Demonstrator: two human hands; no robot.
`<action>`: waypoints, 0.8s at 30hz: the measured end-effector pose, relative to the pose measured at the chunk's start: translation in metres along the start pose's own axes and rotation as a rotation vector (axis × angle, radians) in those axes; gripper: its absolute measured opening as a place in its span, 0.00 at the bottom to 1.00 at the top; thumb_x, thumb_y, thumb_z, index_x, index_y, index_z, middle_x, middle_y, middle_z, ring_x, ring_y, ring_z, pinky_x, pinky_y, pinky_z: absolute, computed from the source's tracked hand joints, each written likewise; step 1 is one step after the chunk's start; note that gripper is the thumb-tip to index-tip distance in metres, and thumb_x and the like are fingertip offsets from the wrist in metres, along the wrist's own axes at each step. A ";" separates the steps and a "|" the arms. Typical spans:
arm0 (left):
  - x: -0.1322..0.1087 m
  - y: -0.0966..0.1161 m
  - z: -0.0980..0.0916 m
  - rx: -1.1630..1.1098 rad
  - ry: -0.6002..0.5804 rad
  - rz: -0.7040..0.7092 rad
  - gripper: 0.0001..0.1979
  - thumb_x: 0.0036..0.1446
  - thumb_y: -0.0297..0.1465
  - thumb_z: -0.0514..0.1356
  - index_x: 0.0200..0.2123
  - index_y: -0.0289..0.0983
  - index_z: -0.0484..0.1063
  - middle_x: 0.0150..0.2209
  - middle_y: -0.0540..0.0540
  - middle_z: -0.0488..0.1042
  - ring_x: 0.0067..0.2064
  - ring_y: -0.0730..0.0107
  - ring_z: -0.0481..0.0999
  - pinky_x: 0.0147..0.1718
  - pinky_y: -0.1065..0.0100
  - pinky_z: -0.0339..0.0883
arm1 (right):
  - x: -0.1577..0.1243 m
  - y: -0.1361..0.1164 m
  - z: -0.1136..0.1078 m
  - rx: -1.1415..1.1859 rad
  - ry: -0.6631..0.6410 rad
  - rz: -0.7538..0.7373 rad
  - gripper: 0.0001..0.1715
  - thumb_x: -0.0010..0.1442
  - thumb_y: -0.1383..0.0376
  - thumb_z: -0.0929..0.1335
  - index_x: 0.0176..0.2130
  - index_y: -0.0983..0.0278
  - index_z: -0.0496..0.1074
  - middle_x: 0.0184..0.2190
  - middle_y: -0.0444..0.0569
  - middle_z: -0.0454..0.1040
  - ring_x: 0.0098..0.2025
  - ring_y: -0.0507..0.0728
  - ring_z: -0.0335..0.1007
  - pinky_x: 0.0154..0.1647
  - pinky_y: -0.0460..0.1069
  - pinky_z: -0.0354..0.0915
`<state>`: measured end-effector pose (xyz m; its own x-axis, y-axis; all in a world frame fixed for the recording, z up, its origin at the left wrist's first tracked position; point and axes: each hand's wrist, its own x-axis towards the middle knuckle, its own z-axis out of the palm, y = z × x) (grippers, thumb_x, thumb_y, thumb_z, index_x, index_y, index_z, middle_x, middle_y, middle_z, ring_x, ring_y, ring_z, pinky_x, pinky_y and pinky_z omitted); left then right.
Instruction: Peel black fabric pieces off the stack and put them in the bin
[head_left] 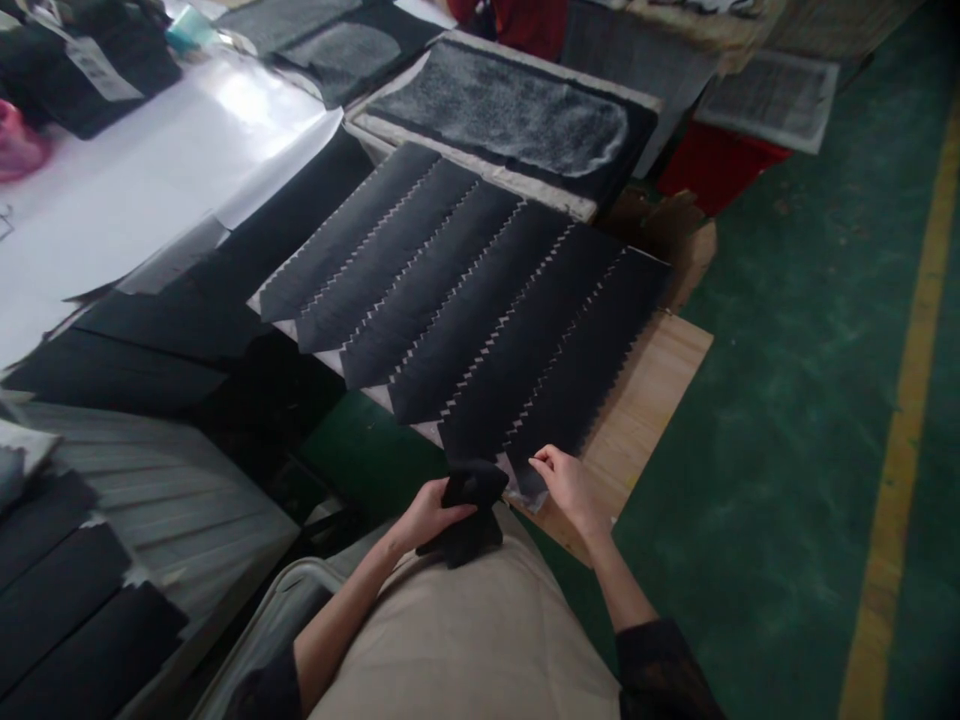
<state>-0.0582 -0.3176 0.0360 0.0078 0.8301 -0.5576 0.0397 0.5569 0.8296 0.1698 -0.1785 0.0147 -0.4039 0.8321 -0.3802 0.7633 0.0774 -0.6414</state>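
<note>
My left hand (433, 516) is closed round a folded black piece of material (474, 515), held above my lap at the board's near edge. My right hand (567, 487) has its thumb and fingers pinched together over the near end of the rightmost black strip (574, 400). Whether a bit of material is between those fingertips is too small to tell. Several black strips (409, 285) with zigzag edges and pointed ends lie side by side, pale backing showing between them. They rest on a wooden board (660, 375).
Behind the strips lies a frame with a dark, fuzzy panel (510, 105). A white-topped table (172, 170) stands left. More dark strips (67, 590) lie on a ribbed grey surface (202, 490) at lower left. A red bin (716, 165) stands on the green floor (780, 420). Part of another person in red (529, 25) shows at the top.
</note>
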 end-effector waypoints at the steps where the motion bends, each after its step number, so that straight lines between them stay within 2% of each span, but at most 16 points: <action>1: 0.004 0.005 0.002 0.054 -0.023 0.041 0.16 0.51 0.36 0.67 0.41 0.32 0.75 0.39 0.45 0.80 0.41 0.58 0.78 0.41 0.64 0.72 | 0.001 0.000 0.000 -0.002 -0.006 0.003 0.11 0.62 0.58 0.65 0.32 0.60 0.71 0.27 0.45 0.75 0.29 0.54 0.70 0.28 0.47 0.54; 5: 0.021 0.025 0.013 0.233 -0.154 0.214 0.18 0.50 0.28 0.66 0.47 0.37 0.74 0.49 0.46 0.76 0.51 0.59 0.74 0.51 0.65 0.67 | 0.002 0.000 -0.001 -0.013 -0.019 0.022 0.11 0.61 0.58 0.65 0.31 0.60 0.72 0.27 0.44 0.75 0.29 0.54 0.70 0.28 0.46 0.55; 10: 0.037 0.033 0.022 0.394 -0.275 0.325 0.12 0.51 0.24 0.63 0.41 0.37 0.75 0.59 0.44 0.68 0.56 0.59 0.71 0.53 0.67 0.65 | 0.005 -0.001 -0.001 -0.018 -0.027 0.043 0.10 0.61 0.58 0.66 0.31 0.59 0.71 0.27 0.43 0.76 0.29 0.53 0.69 0.28 0.46 0.54; 13: 0.044 0.028 0.022 0.470 -0.290 0.334 0.12 0.51 0.24 0.63 0.41 0.36 0.75 0.65 0.42 0.59 0.57 0.57 0.71 0.54 0.65 0.66 | 0.005 -0.001 -0.001 -0.016 -0.027 0.054 0.09 0.61 0.58 0.66 0.31 0.59 0.71 0.27 0.43 0.75 0.28 0.53 0.69 0.28 0.46 0.53; 15: 0.047 0.025 0.022 0.509 -0.292 0.330 0.12 0.51 0.24 0.63 0.41 0.36 0.75 0.66 0.42 0.58 0.58 0.56 0.70 0.55 0.65 0.66 | 0.002 0.002 -0.001 -0.017 -0.008 0.076 0.09 0.60 0.57 0.67 0.32 0.59 0.71 0.26 0.43 0.75 0.28 0.53 0.69 0.27 0.47 0.53; 19: 0.050 0.023 0.021 0.565 -0.279 0.308 0.12 0.52 0.23 0.62 0.41 0.36 0.76 0.65 0.42 0.61 0.59 0.58 0.69 0.57 0.66 0.65 | -0.011 0.020 -0.003 -0.002 0.036 0.150 0.13 0.58 0.54 0.69 0.31 0.60 0.69 0.24 0.44 0.73 0.28 0.55 0.68 0.27 0.47 0.52; 24: 0.053 0.021 0.021 0.618 -0.251 0.284 0.20 0.51 0.24 0.63 0.49 0.37 0.73 0.63 0.43 0.64 0.58 0.58 0.71 0.55 0.66 0.67 | -0.029 0.044 -0.003 0.094 0.009 0.224 0.15 0.62 0.53 0.64 0.29 0.60 0.68 0.21 0.41 0.72 0.22 0.52 0.68 0.23 0.46 0.54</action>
<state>-0.0355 -0.2627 0.0235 0.3277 0.8674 -0.3744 0.5588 0.1415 0.8171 0.2168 -0.1973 -0.0001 -0.2243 0.8278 -0.5142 0.7830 -0.1610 -0.6009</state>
